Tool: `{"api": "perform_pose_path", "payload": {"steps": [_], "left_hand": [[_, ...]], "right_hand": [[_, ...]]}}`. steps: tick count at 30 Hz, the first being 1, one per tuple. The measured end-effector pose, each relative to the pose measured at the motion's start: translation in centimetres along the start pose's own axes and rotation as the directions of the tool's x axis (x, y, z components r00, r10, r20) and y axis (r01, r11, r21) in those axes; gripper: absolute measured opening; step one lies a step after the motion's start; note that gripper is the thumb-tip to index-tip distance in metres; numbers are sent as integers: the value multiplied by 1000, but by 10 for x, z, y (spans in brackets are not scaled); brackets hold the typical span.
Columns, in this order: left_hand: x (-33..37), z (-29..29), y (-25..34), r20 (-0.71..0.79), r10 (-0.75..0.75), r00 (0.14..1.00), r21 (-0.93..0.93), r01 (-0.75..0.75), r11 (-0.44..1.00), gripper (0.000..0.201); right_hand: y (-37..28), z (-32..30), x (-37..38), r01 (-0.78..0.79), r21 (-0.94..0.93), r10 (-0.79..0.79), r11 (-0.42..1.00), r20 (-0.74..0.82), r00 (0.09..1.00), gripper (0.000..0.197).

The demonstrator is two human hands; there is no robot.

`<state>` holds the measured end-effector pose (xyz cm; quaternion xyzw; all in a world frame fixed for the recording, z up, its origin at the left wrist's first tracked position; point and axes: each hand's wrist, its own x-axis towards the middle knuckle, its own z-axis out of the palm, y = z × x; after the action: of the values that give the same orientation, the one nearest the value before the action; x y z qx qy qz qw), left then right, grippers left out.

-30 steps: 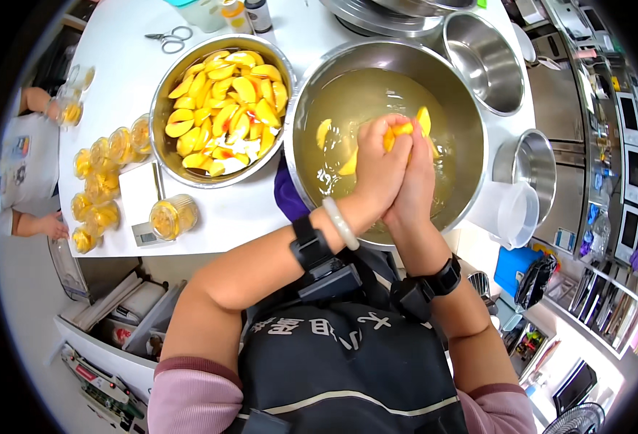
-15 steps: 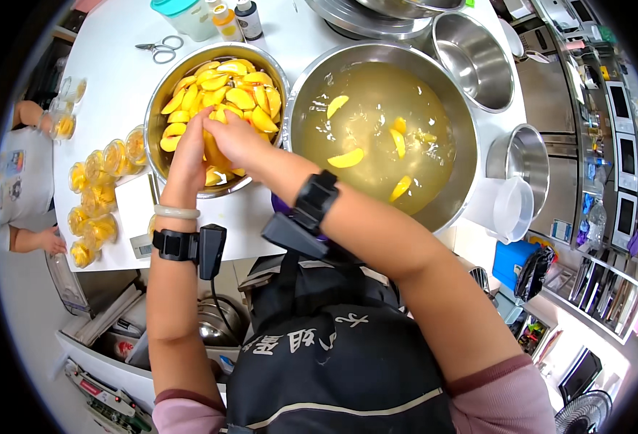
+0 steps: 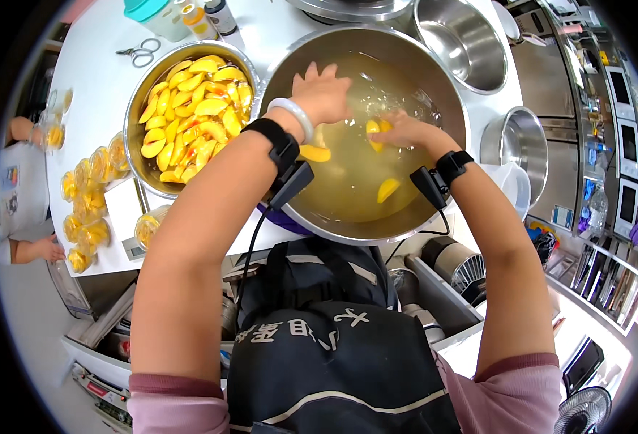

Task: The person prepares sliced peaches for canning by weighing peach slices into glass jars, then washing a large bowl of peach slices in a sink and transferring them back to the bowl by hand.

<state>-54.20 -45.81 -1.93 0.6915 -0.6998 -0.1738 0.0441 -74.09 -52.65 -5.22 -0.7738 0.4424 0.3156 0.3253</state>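
Note:
A large steel bowl of cloudy yellowish liquid stands before me, with a few yellow peach slices in it. Over its left half my left hand is open, fingers spread and holding nothing. Another slice floats just below that wrist. At the bowl's middle, my right hand dips into the liquid with its thumb and fingers closed around peach slices; the fingertips are partly hidden. To the left, a second steel bowl is heaped with peach slices.
Filled clear jars crowd the table's left side by a white scale. Scissors, bottles and a teal-lidded container lie behind. Steel pots and a translucent tub stand right. Another person's hand is at far left.
Both hands have left the heaped peach bowl and moved right into the liquid bowl. They were together over the slices; now they are apart, the right one at floating slices.

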Motion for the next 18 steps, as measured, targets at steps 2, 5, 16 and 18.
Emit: {"api": "perform_pose_path", "payload": {"steps": [2, 5, 16, 18], "left_hand": [[11, 9, 4, 455, -64, 888, -13, 79, 997, 58], [9, 24, 8, 546, -107, 831, 42, 100, 994, 52], [-20, 79, -6, 808, 257, 530, -153, -233, 960, 38], [-25, 66, 9, 808, 247, 535, -124, -255, 959, 33]], "right_hand": [[0, 16, 0, 83, -86, -88, 993, -65, 994, 81], [-10, 29, -5, 178, -69, -160, 982, 211, 964, 67], [-10, 74, -52, 332, 30, -325, 943, 306, 895, 48], [-12, 72, -62, 313, 65, -317, 948, 317, 894, 47]]}}
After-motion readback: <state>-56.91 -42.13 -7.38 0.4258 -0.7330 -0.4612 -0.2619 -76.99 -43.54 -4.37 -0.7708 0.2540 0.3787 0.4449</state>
